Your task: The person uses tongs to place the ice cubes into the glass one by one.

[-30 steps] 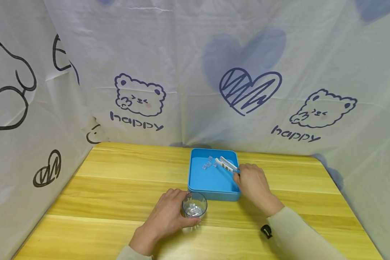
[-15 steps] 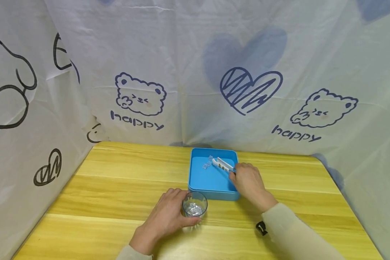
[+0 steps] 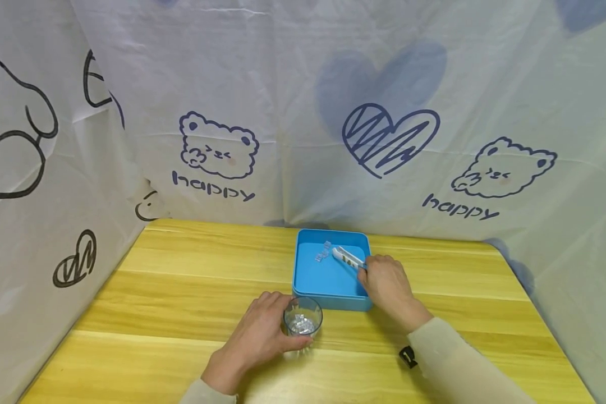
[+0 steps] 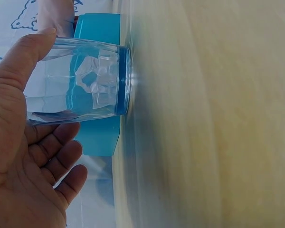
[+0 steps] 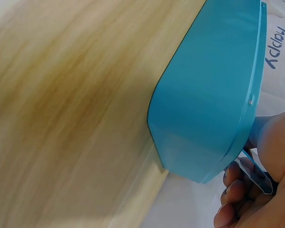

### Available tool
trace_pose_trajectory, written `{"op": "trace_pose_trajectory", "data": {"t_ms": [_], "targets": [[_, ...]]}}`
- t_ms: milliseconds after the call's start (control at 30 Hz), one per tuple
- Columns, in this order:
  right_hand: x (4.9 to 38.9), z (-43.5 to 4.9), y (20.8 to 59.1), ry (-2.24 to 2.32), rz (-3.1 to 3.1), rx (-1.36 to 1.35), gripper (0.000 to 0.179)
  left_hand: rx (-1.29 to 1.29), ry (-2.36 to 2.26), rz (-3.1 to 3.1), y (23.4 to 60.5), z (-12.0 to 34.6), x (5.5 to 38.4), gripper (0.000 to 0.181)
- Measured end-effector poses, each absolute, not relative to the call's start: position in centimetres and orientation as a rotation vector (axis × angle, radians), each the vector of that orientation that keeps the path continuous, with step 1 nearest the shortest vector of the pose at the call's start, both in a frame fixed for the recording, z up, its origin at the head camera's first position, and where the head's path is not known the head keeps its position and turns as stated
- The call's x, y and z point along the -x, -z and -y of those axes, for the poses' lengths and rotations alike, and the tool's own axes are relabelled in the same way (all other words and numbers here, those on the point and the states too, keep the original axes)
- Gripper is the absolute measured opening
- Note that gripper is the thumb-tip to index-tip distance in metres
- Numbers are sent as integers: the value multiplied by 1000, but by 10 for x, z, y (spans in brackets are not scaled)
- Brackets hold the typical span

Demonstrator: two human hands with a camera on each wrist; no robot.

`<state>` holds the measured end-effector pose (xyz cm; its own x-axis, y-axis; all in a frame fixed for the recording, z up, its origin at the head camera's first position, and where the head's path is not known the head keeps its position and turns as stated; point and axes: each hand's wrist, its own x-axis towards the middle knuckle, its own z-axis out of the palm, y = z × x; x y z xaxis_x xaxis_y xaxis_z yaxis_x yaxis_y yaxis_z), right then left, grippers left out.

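Observation:
A clear drinking glass (image 3: 303, 317) stands upright on the table with several small clear cubes (image 4: 102, 78) in its bottom. Around its side lie the thumb and fingers of my left hand (image 3: 262, 331), which holds it. My right hand (image 3: 386, 286) grips small white tongs (image 3: 347, 257) with a printed pattern, over the right rim of a shallow blue box (image 3: 333, 280). Their tips point down into the box, close to a few clear pieces (image 3: 323, 252) on its floor. Whether a piece sits between the tips cannot be seen. In the right wrist view the box wall hides the tips.
The wooden table (image 3: 192, 269) runs back to a white printed cloth (image 3: 283, 112), with another cloth side at left. A small black object (image 3: 408, 356) shows beside the right sleeve. The glass stands just in front of the box.
The right hand and tongs have shifted slightly left, and the tong arms have come closer together. The clear piece by their tips no longer shows apart. The left hand and glass stay put.

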<state>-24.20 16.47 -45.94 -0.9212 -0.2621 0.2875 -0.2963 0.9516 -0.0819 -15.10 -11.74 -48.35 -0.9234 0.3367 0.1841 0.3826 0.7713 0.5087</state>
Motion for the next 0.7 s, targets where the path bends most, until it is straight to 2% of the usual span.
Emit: {"op": "trace_pose_trajectory", "data": {"t_ms": [300, 700], "targets": [[236, -170, 455, -254, 2781, -439, 30, 590, 862, 2872, 483, 118, 152, 80], [209, -175, 451, -350, 2683, -514, 28, 586, 868, 2873, 483, 118, 151, 81]]}}
